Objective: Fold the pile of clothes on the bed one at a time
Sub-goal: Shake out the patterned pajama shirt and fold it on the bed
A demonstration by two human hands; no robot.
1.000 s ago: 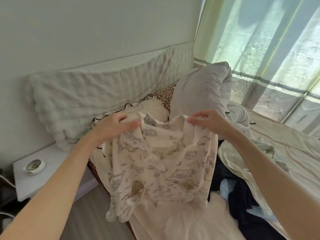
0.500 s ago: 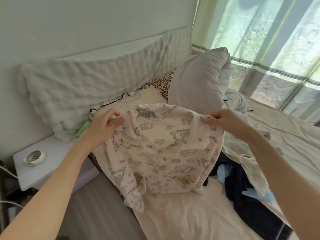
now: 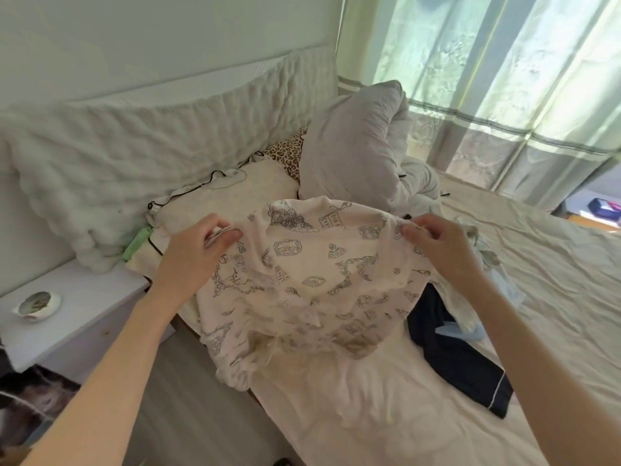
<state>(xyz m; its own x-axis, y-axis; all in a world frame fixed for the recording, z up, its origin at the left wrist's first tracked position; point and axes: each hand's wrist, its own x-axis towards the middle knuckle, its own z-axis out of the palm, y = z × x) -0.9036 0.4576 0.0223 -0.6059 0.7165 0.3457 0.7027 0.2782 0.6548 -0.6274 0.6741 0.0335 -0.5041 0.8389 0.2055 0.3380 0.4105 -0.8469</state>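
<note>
Pinching the printed cream garment [image 3: 312, 274] at both top edges, left hand [image 3: 198, 253] and right hand [image 3: 440, 247] hold it spread above the bed [image 3: 369, 408], beside a dark navy garment [image 3: 460, 358].

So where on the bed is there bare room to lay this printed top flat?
Bare sheet below the printed top, left of the dark garment; also right, toward the curtain. Crowded by the pillows.
</note>
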